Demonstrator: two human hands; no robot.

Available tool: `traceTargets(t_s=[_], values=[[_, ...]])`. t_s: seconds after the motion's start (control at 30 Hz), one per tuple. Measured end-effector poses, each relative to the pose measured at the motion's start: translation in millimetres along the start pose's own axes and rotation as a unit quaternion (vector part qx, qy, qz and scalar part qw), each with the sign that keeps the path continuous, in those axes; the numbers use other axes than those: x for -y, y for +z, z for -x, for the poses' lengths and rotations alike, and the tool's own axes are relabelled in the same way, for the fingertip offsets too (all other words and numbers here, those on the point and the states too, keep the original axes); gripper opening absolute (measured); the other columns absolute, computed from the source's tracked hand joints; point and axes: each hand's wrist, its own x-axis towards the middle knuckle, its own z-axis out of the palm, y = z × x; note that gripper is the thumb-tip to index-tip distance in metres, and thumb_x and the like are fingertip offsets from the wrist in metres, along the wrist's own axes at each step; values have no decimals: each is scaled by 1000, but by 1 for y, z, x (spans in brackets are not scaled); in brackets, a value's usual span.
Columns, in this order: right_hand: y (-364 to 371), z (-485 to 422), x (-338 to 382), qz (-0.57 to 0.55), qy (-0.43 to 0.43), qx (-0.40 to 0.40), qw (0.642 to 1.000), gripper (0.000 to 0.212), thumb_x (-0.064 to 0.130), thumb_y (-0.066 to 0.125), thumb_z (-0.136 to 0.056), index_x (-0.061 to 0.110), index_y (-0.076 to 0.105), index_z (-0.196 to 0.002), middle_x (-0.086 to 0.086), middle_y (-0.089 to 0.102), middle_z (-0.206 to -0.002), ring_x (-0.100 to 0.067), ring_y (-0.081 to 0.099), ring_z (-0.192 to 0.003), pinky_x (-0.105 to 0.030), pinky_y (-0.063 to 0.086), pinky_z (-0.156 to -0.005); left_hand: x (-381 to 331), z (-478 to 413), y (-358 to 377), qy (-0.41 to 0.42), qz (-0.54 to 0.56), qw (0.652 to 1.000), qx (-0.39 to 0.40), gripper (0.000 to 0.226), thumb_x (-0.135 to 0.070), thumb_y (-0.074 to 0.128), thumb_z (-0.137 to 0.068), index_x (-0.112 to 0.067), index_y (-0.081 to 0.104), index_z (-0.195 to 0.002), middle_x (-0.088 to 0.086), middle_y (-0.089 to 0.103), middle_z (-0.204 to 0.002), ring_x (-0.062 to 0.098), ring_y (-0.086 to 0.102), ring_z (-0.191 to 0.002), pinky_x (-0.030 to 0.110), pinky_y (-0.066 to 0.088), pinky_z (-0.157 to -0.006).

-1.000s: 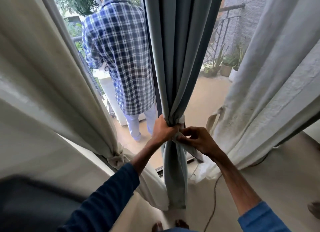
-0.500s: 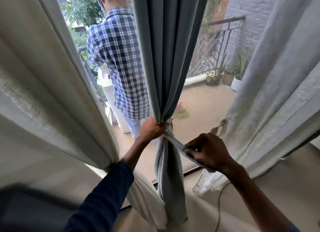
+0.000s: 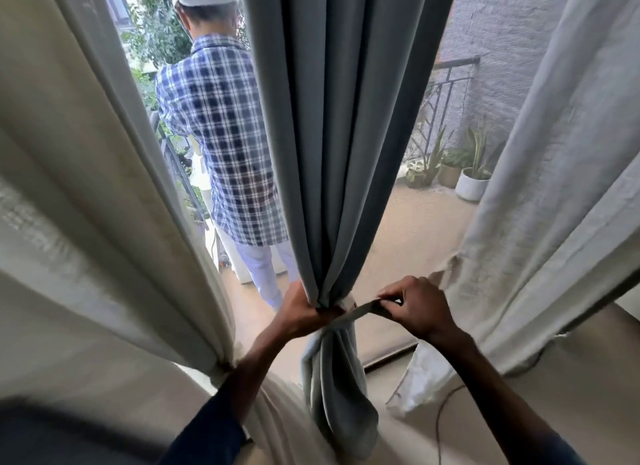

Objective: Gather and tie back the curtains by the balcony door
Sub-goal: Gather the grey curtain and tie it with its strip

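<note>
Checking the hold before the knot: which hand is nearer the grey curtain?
Left. The left hand grips the grey curtain at its gathered waist; the right hand is off to its right, pinching the tie strap pulled taut.

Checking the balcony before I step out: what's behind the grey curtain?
A person in a checked shirt stands behind the grey curtain, partly covered by it; potted plants show to its right. What its folds cover is hidden.
</note>
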Motion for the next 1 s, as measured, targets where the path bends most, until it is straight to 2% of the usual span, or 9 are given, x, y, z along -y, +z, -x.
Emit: traceTargets(t_s=[0.17,0.23,0.33,0.43,0.5,0.63,0.83,0.9,1.0], values=[[15,-3,2,-7,16,9,1000,15,38,75,-83,41,80,-97,17,77,-102,-12,71,-98,-28,56,-79,-19,16,2,21,10,1000,3,42,-37,80,-72,-7,70,-99,11,73,-98,33,70,-95,53,56,-80],[12,-7,2,0,18,2,1000,13,36,75,-84,38,81,-96,13,77,-101,-15,71,-96,-28,53,-76,-26,18,0,24,15,999,32,35,-33,79,-76,-10,69,-100,9,74,-97,25,71,-92,49,58,-79],[8,-8,1,26,19,-3,999,10,34,75,-85,32,81,-94,6,78,-95,-23,72,-92,-25,39,-66,-28,22,-1,-11,35,993,114,30,-20,80,-82,-19,71,-110,1,76,-104,12,69,-96,46,59,-84],[5,-5,-2,29,27,7,999,10,34,76,-86,28,81,-92,3,78,-91,-24,71,-90,-23,33,-62,-22,24,2,-22,31,992,124,35,-23,78,-82,-18,70,-116,0,75,-110,23,70,-105,53,56,-86],[4,-3,-4,31,28,13,999,13,38,74,-86,35,80,-98,9,78,-93,-20,72,-93,-23,38,-63,-21,25,1,-31,42,991,120,41,-24,77,-82,-19,67,-121,-2,73,-116,25,66,-112,54,55,-90],[1,4,-5,17,54,30,998,18,40,73,-84,44,78,-101,14,78,-96,-16,72,-95,-27,53,-73,-25,24,-5,-40,79,991,97,33,-30,71,-79,-42,69,-110,-16,72,-113,7,65,-112,36,56,-94],[5,13,-5,-6,61,44,997,16,43,74,-82,44,79,-97,20,77,-93,-9,71,-90,-24,50,-69,-28,24,-1,-43,91,990,97,57,3,58,-83,-48,74,-104,-16,73,-113,4,64,-115,20,51,-92],[6,14,-5,-13,57,48,997,16,41,73,-82,41,80,-96,19,77,-93,-8,71,-88,-25,51,-68,-26,26,2,-61,111,987,97,58,7,58,-79,-43,76,-104,-13,74,-114,5,64,-115,21,50,-93],[7,14,1,-13,53,35,998,13,37,71,-81,34,80,-90,13,77,-84,-14,69,-80,-25,47,-63,-23,32,11,-64,118,987,90,48,-16,66,-71,-30,70,-117,-15,71,-119,5,61,-120,27,50,-100]])
